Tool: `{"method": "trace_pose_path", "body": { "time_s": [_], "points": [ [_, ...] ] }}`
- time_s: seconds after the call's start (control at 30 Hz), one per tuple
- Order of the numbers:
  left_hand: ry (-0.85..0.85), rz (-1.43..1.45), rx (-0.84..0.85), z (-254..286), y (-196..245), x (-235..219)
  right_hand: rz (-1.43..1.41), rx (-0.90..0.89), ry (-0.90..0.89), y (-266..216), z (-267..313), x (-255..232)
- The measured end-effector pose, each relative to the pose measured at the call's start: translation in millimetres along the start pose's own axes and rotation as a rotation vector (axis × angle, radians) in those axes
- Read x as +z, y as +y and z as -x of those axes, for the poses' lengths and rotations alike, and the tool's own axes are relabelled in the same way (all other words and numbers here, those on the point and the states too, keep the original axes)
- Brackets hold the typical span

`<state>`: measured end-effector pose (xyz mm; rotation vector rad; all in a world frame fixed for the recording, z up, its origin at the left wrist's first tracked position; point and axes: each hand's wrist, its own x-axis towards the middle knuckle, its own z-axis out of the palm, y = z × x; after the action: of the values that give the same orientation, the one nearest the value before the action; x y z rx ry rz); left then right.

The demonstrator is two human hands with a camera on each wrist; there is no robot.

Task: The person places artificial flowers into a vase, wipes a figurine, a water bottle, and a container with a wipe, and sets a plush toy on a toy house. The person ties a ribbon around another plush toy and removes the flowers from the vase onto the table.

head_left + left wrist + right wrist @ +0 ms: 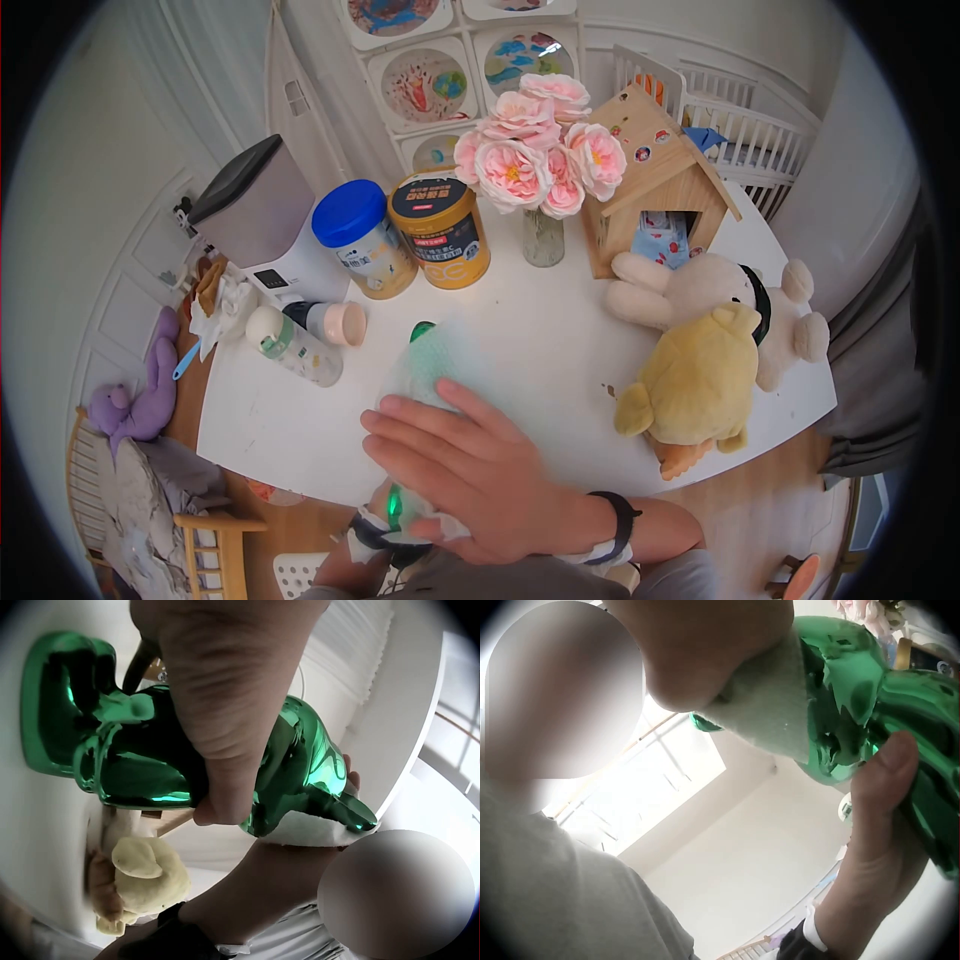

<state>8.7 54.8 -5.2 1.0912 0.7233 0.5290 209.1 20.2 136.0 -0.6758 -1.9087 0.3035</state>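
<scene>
A shiny metallic green figurine (142,776) lies tilted in my left hand (236,697), which grips it round the body, thumb across the front. In the head view the left hand is mostly hidden behind my right hand (480,465). That right hand lies over the figurine with its fingers fairly straight. Between its palm and the figurine's rounded end is a white wipe (769,712), pressed against the green surface. Beyond the right fingertips, the figurine's other end (422,329) shows green beside a pale, translucent patch.
On the white table (560,400) stand two cans, the blue-lidded one (350,240) at left, and a vase of pink flowers (543,235). A bottle (300,348) is at left. Plush toys (695,375) and a wooden house (655,190) occupy the right side.
</scene>
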Motion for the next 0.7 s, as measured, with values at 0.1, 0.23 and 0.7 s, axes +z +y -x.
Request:
{"method": "trace_pose_path", "body": {
  "time_s": [0.1, 0.23, 0.7],
  "points": [
    [0.005, -0.007, 0.005, -0.7, 2.2, 0.0, 0.126, 0.007, 0.072, -13.8, 7.9, 11.9],
    [0.014, -0.016, 0.023, -2.3, 7.0, -0.6, 0.359, -0.126, 0.138, -13.4, 13.8, 25.2],
    [0.030, -0.002, 0.083, -17.3, 13.2, -3.5, 0.009, -0.103, -0.165, -0.6, -20.0, -15.4]
  ]
}}
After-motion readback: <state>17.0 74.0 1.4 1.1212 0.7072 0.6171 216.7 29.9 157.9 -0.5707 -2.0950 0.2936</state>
